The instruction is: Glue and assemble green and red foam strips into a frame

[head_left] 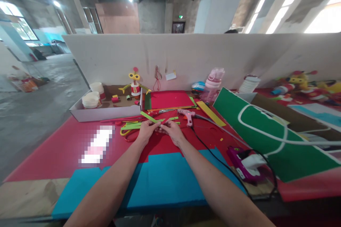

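My left hand (147, 130) and my right hand (172, 132) meet over the middle of the red table covering. A light green paper strip (148, 116) is pinched in the fingers of my left hand and slants up to the left. Between the closed fingertips of my right hand is a small red paper strip (164, 120). Whether the two strips touch is hidden by my fingers. More green strips (130, 126) lie beside my left hand, over scissors with yellow and red handles (125, 132). A pink glue gun (188, 116) rests just beyond my right hand.
Blue card (167, 179) lies under my forearms. A box (105, 114) with paper cups (90, 100) and a cup figure (135, 88) stand behind left. Red sheets (172, 99) lie at the back. A purple power strip (246, 168), cables and a green board (255, 134) are right.
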Motion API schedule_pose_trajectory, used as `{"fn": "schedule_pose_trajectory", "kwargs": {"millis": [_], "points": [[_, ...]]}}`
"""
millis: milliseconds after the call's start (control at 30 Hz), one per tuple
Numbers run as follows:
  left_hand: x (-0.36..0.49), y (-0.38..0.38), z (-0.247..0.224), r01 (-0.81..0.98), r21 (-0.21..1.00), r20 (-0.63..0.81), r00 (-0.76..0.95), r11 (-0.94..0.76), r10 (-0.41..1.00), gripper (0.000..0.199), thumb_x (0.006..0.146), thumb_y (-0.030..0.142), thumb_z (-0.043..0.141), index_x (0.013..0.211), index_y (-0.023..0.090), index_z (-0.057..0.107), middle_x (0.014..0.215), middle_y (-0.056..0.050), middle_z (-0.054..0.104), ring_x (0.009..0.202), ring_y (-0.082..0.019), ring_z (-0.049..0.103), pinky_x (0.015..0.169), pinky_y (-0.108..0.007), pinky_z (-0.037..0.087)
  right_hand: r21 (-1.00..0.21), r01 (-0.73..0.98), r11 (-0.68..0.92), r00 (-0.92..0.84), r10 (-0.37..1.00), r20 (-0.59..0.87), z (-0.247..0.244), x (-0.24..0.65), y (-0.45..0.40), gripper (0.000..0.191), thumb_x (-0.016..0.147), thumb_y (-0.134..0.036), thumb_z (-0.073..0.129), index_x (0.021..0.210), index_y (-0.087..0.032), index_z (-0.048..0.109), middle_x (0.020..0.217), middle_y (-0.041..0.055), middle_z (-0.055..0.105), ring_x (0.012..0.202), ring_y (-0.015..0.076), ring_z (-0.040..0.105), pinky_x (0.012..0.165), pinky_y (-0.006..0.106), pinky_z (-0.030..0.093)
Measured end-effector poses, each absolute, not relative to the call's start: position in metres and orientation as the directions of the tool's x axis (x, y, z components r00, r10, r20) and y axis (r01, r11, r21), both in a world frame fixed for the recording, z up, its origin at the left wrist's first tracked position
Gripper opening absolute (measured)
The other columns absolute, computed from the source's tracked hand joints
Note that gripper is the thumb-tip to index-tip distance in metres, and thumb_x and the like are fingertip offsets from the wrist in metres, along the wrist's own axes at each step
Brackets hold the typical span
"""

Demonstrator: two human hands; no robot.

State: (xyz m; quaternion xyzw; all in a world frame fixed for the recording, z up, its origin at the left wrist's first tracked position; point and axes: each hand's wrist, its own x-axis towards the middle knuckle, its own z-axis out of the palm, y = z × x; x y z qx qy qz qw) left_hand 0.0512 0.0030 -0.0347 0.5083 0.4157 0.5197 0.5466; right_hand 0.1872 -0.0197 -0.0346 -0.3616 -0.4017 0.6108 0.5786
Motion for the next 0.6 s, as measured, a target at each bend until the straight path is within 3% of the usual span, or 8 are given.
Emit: {"fn": "schedule_pose_trajectory", "kwargs": {"millis": [267,600], "points": [[0.0525,-0.0003,-0.0311,-0.073,0.993,0.102,0.147,-0.092,0.984,0.031,0.063,0.042,0.076,0.064,0.012,0.069,0.057,-0.002,0.064,0.052,-0.011,0.052,0.052,-0.023,0.04,-0.935,-0.353,-0.016,-0.012,1.0,-0.012,-0.0334,0.1873,-0.0201,0.035,0.055,-0.035,0.081,0.07,-0.018,0.054,0.055,-0.0048,0.064,0.052,0.0119,0.063,0.06,0.027,0.055],[0.0537,0.0002,-0.0327,-0.133,0.988,0.1,0.165,-0.078,0.981,0.031,0.06,0.039,0.078,0.074,0.012,0.072,0.059,-0.002,0.064,0.052,-0.011,0.054,0.052,-0.023,0.042,-0.941,-0.334,-0.052,-0.073,0.997,-0.029,-0.0324,0.1878,-0.02,0.03,0.055,-0.035,0.079,0.07,-0.017,0.06,0.056,-0.0024,0.064,0.057,0.0149,0.064,0.065,0.03,0.054]]}}
